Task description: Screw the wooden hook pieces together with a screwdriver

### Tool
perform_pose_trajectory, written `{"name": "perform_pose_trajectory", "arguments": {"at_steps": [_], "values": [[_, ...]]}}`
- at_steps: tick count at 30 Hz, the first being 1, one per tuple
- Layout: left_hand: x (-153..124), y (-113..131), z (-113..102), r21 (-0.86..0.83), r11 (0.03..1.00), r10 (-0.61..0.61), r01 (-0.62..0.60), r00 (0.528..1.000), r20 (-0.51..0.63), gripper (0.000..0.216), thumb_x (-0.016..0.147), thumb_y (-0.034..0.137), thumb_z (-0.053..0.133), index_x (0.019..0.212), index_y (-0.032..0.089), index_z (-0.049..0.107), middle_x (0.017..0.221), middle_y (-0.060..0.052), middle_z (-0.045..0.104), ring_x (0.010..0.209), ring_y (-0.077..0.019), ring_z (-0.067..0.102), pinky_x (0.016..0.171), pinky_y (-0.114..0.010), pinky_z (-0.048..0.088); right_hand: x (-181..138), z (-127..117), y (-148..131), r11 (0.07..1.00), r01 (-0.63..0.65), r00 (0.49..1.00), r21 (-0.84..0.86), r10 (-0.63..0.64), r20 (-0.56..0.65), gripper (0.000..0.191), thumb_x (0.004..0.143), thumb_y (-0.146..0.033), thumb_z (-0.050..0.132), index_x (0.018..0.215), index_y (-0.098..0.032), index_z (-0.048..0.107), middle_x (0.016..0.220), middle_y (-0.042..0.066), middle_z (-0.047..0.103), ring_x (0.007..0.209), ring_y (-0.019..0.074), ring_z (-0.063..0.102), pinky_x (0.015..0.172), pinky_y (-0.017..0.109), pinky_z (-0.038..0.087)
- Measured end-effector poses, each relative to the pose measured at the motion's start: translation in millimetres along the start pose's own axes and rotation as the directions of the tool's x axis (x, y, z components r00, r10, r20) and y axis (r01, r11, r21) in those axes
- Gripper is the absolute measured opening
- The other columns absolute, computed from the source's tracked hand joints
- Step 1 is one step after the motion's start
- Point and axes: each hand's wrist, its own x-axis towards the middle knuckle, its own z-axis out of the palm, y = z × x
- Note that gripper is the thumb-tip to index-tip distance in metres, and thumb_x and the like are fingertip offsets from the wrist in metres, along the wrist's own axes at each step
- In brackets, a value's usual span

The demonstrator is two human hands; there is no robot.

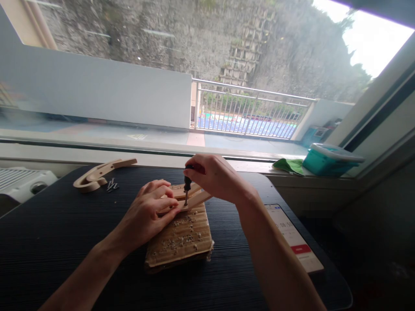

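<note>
My right hand (216, 176) is closed round the dark handle of a small screwdriver (187, 185), held upright with its tip down on a pale wooden piece (196, 201). My left hand (150, 211) lies on the same wooden piece, fingers pressed down on it beside the tool's tip. The wood rests on a worn cardboard pad (181, 239) dotted with small holes and chips, on a black table (65, 242).
A curved wooden part (97, 175) and a few loose screws (112, 185) lie at the table's far left. A phone (296, 239) with a lit screen lies to the right. On the windowsill are a teal box (330, 160) and a green cloth (288, 166). A white appliance (22, 183) stands left.
</note>
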Motion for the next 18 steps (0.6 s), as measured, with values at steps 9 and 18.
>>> {"name": "perform_pose_trajectory", "arguments": {"at_steps": [9, 18], "values": [[-1.2, -2.6, 2.9, -0.002, 1.0, 0.019, -0.019, 1.0, -0.023, 0.009, 0.085, 0.026, 0.061, 0.082, 0.023, 0.069, 0.09, -0.002, 0.065, 0.11, -0.0226, 0.05, 0.097, -0.04, 0.04, 0.8, 5.2, -4.5, 0.999, 0.016, 0.998, 0.048, -0.018, 0.054, 0.024, 0.086, -0.03, 0.049, 0.092, -0.018, 0.069, 0.063, -0.003, 0.055, 0.056, 0.0068, 0.04, 0.057, 0.023, 0.029], [-1.5, -1.4, 1.2, 0.011, 1.0, 0.013, -0.013, 1.0, -0.004, 0.01, 0.086, 0.026, 0.06, 0.081, 0.024, 0.069, 0.09, -0.002, 0.065, 0.111, -0.023, 0.049, 0.097, -0.041, 0.04, 1.4, 3.3, 4.7, 0.996, 0.077, 0.996, 0.039, -0.078, 0.045, 0.023, 0.089, -0.029, 0.051, 0.091, -0.015, 0.07, 0.066, -0.002, 0.057, 0.057, 0.0071, 0.041, 0.058, 0.023, 0.03]]}}
